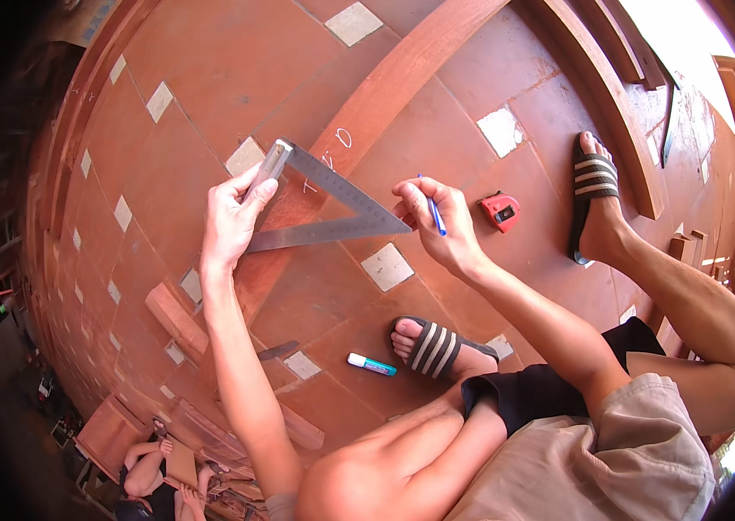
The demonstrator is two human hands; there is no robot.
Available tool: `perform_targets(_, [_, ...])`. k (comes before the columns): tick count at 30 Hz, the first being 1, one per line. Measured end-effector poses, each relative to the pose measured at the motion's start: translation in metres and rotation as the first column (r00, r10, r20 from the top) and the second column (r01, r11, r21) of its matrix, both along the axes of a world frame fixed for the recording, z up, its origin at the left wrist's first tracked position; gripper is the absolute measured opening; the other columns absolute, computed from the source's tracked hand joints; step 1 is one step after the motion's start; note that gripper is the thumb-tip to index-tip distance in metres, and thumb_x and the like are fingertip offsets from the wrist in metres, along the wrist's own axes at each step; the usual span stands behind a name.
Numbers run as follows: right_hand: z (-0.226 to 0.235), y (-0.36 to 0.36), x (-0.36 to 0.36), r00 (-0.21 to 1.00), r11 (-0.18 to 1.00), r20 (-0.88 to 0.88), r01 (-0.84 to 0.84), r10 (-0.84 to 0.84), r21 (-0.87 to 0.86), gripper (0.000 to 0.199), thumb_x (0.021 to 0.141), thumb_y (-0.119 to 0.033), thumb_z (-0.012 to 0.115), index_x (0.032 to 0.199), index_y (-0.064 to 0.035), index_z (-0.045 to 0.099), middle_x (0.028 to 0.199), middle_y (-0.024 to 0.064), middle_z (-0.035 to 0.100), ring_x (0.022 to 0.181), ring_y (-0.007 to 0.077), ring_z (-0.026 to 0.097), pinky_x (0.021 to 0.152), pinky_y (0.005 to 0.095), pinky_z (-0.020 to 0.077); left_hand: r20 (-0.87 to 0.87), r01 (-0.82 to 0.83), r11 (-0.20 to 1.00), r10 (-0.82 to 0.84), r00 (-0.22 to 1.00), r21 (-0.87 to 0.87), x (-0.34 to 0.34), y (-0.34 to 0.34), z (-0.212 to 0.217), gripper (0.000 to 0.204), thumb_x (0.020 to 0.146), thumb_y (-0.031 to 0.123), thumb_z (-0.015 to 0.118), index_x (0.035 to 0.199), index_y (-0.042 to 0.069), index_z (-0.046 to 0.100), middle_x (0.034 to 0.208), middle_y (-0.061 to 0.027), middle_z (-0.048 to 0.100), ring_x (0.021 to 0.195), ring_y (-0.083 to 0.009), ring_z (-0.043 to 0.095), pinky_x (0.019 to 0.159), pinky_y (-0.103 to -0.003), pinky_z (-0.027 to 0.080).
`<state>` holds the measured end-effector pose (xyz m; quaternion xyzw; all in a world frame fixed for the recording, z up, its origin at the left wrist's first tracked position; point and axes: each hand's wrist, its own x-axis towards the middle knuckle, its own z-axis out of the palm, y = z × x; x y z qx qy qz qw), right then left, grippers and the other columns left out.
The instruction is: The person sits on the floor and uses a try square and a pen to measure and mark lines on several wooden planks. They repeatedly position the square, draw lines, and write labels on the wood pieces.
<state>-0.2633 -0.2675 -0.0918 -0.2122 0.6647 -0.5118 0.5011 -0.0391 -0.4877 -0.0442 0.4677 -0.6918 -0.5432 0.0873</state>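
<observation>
A red-brown tiled floor [237, 87] with small pale square insets is spreading across the frame, and a long wooden beam [411, 69] is lying over it from the top centre toward the lower left. A red tape measure [499, 212] is resting right of centre, a teal tube [372, 363] with a white cap is lying at lower centre, and another beam [615, 104] is curving down the upper right.

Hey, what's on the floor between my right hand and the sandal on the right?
In the head view, a red tape measure lies on the floor between your right hand and that striped sandal.
</observation>
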Motion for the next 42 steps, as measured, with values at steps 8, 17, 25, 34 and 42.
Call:
perform_targets(8, [0.022,-0.001,-0.006,0.97,0.981,-0.143,-0.189,0.195,0.051,0.035,0.11,-0.03,0.067,0.116,0.0033,0.075,0.084,0.0081,0.075,0.078,0.013,0.069,0.074,0.032,0.0557,0.052,0.027,0.998,-0.024,0.998,-0.056,0.002,0.007,-0.01,0.048,0.101,0.023,0.08,0.142,0.0,0.07,0.125,-0.0094,0.08,0.114,-0.011,0.07,0.104,-0.033,0.053])
perform_targets(17, [0.014,0.001,0.001,0.962,0.985,-0.214,-0.173,0.17,0.007,0.021,0.099,-0.008,0.069,0.116,0.0001,0.078,0.093,0.017,0.081,0.075,0.0223,0.075,0.075,0.0385,0.0597,0.078,0.015,0.99,-0.004,0.997,-0.14,-0.003,0.016,-0.01,0.047,0.102,0.022,0.079,0.142,-0.001,0.07,0.125,-0.0108,0.08,0.115,-0.012,0.07,0.106,-0.034,0.053])
perform_targets(25, [0.017,0.0,-0.001,0.955,0.985,-0.24,-0.171,0.172,0.025,0.02,0.098,-0.008,0.07,0.115,-0.0003,0.079,0.082,0.0163,0.077,0.073,0.0218,0.075,0.072,0.0394,0.0588,0.048,0.025,0.991,-0.018,0.999,-0.13,-0.001,0.014,-0.014,0.047,0.102,0.02,0.079,0.143,-0.002,0.07,0.122,-0.006,0.079,0.111,-0.0093,0.067,0.104,-0.031,0.052])
perform_targets(34, [0.016,0.001,0.0,0.96,0.987,-0.232,-0.16,0.159,0.013,0.018,0.098,-0.008,0.071,0.112,-0.0003,0.079,0.083,0.0168,0.078,0.073,0.022,0.075,0.071,0.0389,0.0588,0.061,0.035,0.992,-0.028,0.998,-0.124,0.0,0.012,-0.015,0.048,0.102,0.019,0.08,0.143,-0.002,0.07,0.126,-0.0061,0.078,0.114,-0.0097,0.067,0.107,-0.03,0.051])
perform_targets(42, [0.031,-0.012,-0.012,0.957,0.994,-0.289,-0.043,0.012,-0.102,0.037,0.108,-0.028,0.062,0.132,-0.0007,0.072,0.093,0.0155,0.079,0.092,0.026,0.077,0.083,0.0416,0.0582,0.077,0.043,0.989,-0.033,0.997,-0.139,0.0,0.011,-0.017,0.048,0.101,0.019,0.079,0.143,-0.002,0.069,0.126,-0.0077,0.078,0.116,-0.011,0.067,0.108,-0.032,0.051])
